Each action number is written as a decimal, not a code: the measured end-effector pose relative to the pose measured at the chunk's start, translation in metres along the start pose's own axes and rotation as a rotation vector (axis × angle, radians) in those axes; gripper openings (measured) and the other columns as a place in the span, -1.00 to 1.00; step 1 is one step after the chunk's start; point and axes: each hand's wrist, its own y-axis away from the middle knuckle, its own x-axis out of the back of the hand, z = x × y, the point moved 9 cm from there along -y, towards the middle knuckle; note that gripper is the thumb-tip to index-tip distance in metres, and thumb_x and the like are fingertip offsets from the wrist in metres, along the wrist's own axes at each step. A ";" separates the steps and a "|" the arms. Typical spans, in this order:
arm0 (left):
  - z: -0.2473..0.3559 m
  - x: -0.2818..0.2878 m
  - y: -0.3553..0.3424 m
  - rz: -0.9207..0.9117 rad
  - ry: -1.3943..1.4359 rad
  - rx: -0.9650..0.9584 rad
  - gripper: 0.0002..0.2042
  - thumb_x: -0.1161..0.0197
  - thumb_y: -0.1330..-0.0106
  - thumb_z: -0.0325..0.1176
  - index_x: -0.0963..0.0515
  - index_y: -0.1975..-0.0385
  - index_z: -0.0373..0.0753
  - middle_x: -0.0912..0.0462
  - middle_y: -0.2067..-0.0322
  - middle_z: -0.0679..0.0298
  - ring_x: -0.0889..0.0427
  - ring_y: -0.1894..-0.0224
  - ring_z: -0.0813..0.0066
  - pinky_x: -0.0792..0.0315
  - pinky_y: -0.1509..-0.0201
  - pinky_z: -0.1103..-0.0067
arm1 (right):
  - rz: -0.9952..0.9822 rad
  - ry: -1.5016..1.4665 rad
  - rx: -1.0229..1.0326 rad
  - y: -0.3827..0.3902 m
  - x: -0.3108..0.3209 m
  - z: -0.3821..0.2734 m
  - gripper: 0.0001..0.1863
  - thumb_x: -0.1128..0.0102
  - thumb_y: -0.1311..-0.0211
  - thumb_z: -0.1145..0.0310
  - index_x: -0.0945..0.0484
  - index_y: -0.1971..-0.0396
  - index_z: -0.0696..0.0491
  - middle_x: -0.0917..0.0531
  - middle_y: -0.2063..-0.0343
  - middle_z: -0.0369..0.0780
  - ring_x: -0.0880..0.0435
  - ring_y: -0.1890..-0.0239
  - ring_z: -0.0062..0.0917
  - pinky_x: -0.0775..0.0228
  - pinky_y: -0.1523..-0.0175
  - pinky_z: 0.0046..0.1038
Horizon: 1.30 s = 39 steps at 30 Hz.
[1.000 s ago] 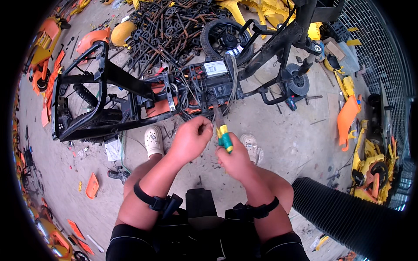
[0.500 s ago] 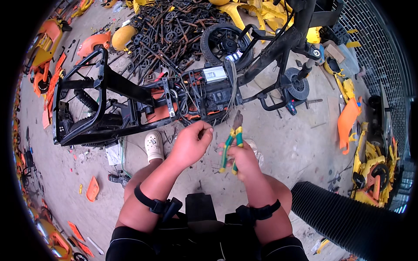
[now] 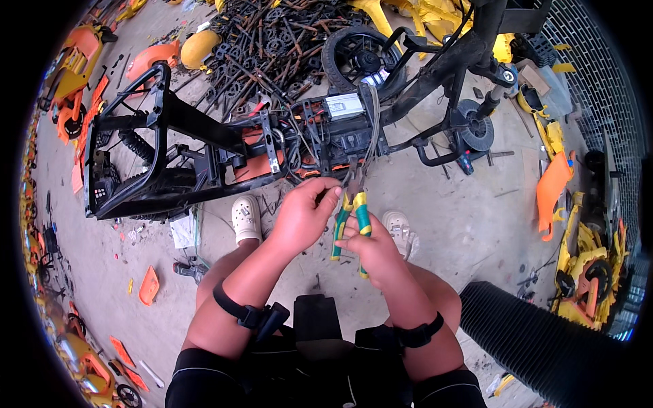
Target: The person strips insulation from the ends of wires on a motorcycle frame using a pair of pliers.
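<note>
My right hand (image 3: pixel 376 246) is wrapped around pliers (image 3: pixel 362 212) with green and yellow handles, which stand somewhat spread. Their dark jaws point away from me, at the near edge of a black vehicle frame (image 3: pixel 201 129), over the lower end of some grey cables (image 3: pixel 375 126). Just left of the jaws, my left hand (image 3: pixel 304 216) is closed, thumb against forefinger; whatever it pinches is too small to make out. The frame lies across in front of me, with a silver box (image 3: pixel 344 105) and tangled wires in its middle.
Beyond the frame rises a heap of rusty metal parts (image 3: pixel 272 51), with a black wheel (image 3: pixel 360 61) beside it. A ribbed black hose (image 3: pixel 524 340) runs at the lower right. A cordless tool (image 3: pixel 189 270) and an orange piece (image 3: pixel 148 285) lie left of my feet.
The pliers have tilted and moved slightly left, so their jaws are now close to my left fingertips and the cables. My left hand has shifted slightly right and up.
</note>
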 end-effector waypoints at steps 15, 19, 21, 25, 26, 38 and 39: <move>0.022 0.002 0.004 0.061 -0.174 -0.171 -0.77 -0.28 -0.43 -0.38 -0.69 0.01 -0.30 -0.67 0.35 0.08 -0.69 0.33 0.14 -0.53 0.23 0.39 | 0.057 0.294 0.124 0.002 0.005 0.003 -0.35 -0.08 -0.31 0.64 -0.26 -0.42 0.14 -0.52 -0.01 -0.22 -0.54 -0.01 -0.55 -0.47 -0.11 -0.43; 0.023 0.001 0.007 0.080 -0.207 -0.150 -0.76 -0.30 -0.42 -0.39 -0.69 0.00 -0.33 -0.65 0.36 0.11 -0.63 0.36 0.29 -0.51 0.26 0.45 | 0.077 0.335 0.134 0.001 0.008 0.007 -0.22 -0.08 -0.20 0.50 -0.20 -0.50 0.08 -0.61 -0.01 -0.09 -0.65 -0.03 -0.32 -0.45 -0.14 -0.35; 0.021 0.001 0.008 0.093 -0.193 -0.124 -0.76 -0.31 -0.43 -0.40 -0.68 -0.01 -0.34 -0.66 0.35 0.14 -0.61 0.38 0.39 -0.50 0.28 0.50 | 0.067 0.358 0.131 0.000 0.007 0.009 -0.21 -0.08 -0.20 0.50 -0.19 -0.50 0.08 -0.61 -0.03 -0.08 -0.65 -0.04 -0.32 -0.45 -0.15 -0.35; 0.015 0.001 0.009 0.136 -0.130 -0.073 -0.77 -0.32 -0.42 -0.41 -0.68 0.01 -0.35 -0.71 0.33 0.14 -0.66 0.37 0.45 -0.53 0.27 0.53 | 0.074 0.314 0.142 0.002 0.003 0.007 -0.35 -0.10 -0.30 0.61 -0.27 -0.41 0.14 -0.50 0.08 -0.29 -0.50 0.09 -0.62 -0.43 -0.01 -0.50; 0.014 0.001 0.010 0.151 -0.111 -0.064 -0.78 -0.32 -0.42 -0.42 -0.68 0.02 -0.35 -0.72 0.33 0.14 -0.68 0.37 0.47 -0.54 0.26 0.54 | 0.067 0.328 0.141 0.002 0.002 0.007 -0.35 -0.10 -0.29 0.61 -0.27 -0.41 0.13 -0.50 0.09 -0.29 -0.50 0.09 -0.62 -0.43 -0.01 -0.50; 0.009 0.003 0.008 0.136 -0.116 -0.024 -0.81 -0.30 -0.42 -0.43 -0.67 0.06 -0.37 -0.72 0.37 0.14 -0.72 0.37 0.47 -0.57 0.25 0.53 | 0.047 0.443 0.126 0.002 -0.004 0.001 -0.21 -0.10 -0.21 0.51 -0.17 -0.51 0.08 -0.58 -0.08 -0.07 -0.62 -0.10 -0.30 -0.43 -0.22 -0.32; 0.012 0.004 0.008 0.142 -0.122 -0.036 -0.80 -0.30 -0.40 -0.42 -0.67 0.08 -0.37 -0.72 0.35 0.09 -0.72 0.38 0.35 -0.57 0.26 0.48 | 0.039 0.441 0.131 0.002 -0.004 0.000 -0.22 -0.10 -0.22 0.51 -0.18 -0.50 0.08 -0.58 -0.07 -0.07 -0.62 -0.09 -0.31 -0.43 -0.22 -0.32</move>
